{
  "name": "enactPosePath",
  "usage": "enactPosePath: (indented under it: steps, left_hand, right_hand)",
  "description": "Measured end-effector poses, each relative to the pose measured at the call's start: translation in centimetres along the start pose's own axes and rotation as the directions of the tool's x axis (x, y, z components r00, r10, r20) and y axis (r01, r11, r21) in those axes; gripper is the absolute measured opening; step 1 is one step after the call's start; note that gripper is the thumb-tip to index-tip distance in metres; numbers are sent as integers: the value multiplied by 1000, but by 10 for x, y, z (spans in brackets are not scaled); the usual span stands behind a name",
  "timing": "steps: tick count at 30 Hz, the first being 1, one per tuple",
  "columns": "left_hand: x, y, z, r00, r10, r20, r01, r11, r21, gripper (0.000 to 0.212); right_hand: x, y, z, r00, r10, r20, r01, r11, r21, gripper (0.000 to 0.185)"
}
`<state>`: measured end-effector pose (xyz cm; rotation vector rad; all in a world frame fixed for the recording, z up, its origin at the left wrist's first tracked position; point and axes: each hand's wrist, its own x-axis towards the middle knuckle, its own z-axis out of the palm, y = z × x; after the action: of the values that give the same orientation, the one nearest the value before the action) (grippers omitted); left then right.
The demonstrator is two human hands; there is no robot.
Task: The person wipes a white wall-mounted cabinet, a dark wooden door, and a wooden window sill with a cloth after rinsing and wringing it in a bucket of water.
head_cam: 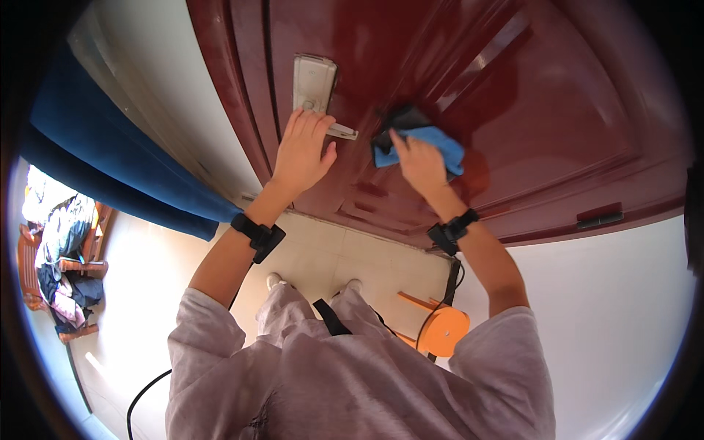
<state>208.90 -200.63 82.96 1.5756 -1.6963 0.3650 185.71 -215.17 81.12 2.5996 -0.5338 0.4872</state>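
Note:
A dark red panelled door (550, 126) stands before me. My left hand (305, 151) rests over the lower part of the pale door lock plate (314, 80), at the root of its lever handle (343, 132); the fingers are bent over it, and their grip underneath is hidden. To the right of the handle, my right hand (421, 162) presses a blue and dark cloth (446, 149) against the door face, with the index finger stretched out over it. The dark part of the cloth is blurred. Each wrist wears a black strap with a small device.
A blue curtain (126, 159) hangs at the left beside the pale wall. An orange stool (446, 331) stands on the tiled floor near my right leg, with a black cable close by. Clothes lie heaped on a wooden chair (28, 264) at the far left. A black hinge (599, 220) is at the door's right.

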Motion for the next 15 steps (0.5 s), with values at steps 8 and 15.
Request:
enactPosePath:
  steps: [8, 15]
  left_hand:
    - [11, 7, 12, 995, -24, -96, 30, 998, 58, 32]
    - [5, 10, 20, 984, -54, -169, 80, 985, 152, 32]
  right_hand:
    - [-158, 34, 97, 921, -305, 244, 239, 934, 266, 42]
    - [-117, 191, -152, 983, -21, 182, 57, 979, -198, 38]
